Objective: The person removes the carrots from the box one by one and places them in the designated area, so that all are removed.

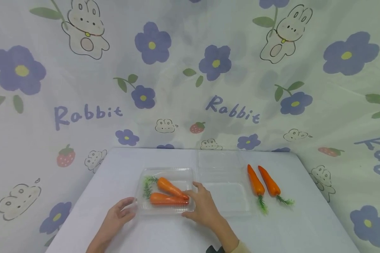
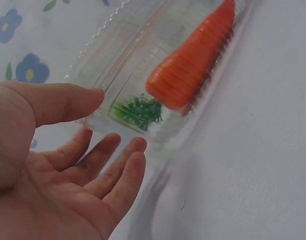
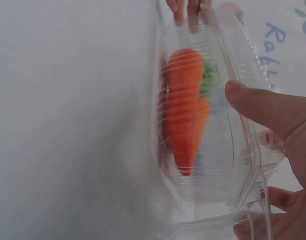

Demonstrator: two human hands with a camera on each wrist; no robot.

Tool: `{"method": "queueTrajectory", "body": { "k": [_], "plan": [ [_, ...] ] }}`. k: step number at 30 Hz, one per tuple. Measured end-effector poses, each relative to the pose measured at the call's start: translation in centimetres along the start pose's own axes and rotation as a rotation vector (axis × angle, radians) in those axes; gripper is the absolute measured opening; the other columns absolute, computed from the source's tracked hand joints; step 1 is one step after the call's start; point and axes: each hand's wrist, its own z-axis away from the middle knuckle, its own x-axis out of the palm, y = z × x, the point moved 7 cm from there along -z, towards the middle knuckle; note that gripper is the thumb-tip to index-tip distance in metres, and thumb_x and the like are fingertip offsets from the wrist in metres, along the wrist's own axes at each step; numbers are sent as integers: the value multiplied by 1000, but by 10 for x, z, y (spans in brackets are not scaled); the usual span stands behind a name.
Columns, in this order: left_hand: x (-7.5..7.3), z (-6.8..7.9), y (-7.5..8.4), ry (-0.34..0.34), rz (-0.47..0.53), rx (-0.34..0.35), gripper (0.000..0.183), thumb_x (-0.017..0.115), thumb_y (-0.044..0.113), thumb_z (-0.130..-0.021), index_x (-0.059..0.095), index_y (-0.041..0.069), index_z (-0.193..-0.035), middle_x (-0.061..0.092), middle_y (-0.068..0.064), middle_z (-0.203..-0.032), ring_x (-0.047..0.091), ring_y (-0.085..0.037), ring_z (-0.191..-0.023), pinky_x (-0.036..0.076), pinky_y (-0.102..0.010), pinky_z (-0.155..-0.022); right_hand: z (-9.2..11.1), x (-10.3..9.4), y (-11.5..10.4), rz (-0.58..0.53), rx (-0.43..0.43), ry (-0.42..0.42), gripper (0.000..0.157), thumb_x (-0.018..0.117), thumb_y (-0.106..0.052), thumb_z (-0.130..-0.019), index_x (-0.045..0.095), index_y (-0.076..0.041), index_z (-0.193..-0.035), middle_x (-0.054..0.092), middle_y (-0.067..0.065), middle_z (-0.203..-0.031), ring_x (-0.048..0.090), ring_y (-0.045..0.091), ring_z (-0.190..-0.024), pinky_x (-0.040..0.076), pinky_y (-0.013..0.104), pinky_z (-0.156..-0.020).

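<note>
A clear plastic box holds two orange carrots with green feathery tops at its left end. Its ribbed plastic overlaps the carrots in both wrist views. My right hand grips the box's right end, fingers at the far side and thumb toward the near side. In the right wrist view the thumb lies along the upper rim, with other fingers below it. My left hand is at the opposite end. There, the left wrist view shows the box's corner between thumb and forefinger, the other fingers loosely spread.
A second clear box stands open right of the first, its lid laid back toward the wall. Two more carrots lie on the white table to its right. A patterned sheet hangs behind the table.
</note>
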Motion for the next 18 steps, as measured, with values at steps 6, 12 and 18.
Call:
{"method": "queueTrajectory", "body": {
  "k": [6,12,18],
  "plan": [
    [0,0,-3,19,2,-34,59,67,3,-89,39,-8,-140,42,-27,-142,55,-33,-119,51,-28,-88,0,4,2,-60,-20,48,58,91,-36,-66,67,-24,-117,40,16,-144,52,34,-119,48,54,-91],
    [-1,-2,-7,51,-25,-38,57,69,10,-88,45,-7,-136,49,-24,-137,62,-24,-110,52,-27,-84,-1,6,2,-81,-32,79,52,91,-35,-65,70,-24,-111,45,17,-140,53,35,-118,49,54,-91],
    [-1,-2,-8,104,-29,-63,50,67,10,-90,48,-8,-132,56,-23,-124,67,-25,-91,56,-31,-77,-1,5,2,-93,-15,88,50,91,-35,-64,72,-23,-109,46,18,-138,54,37,-116,49,54,-90]
  ]
}}
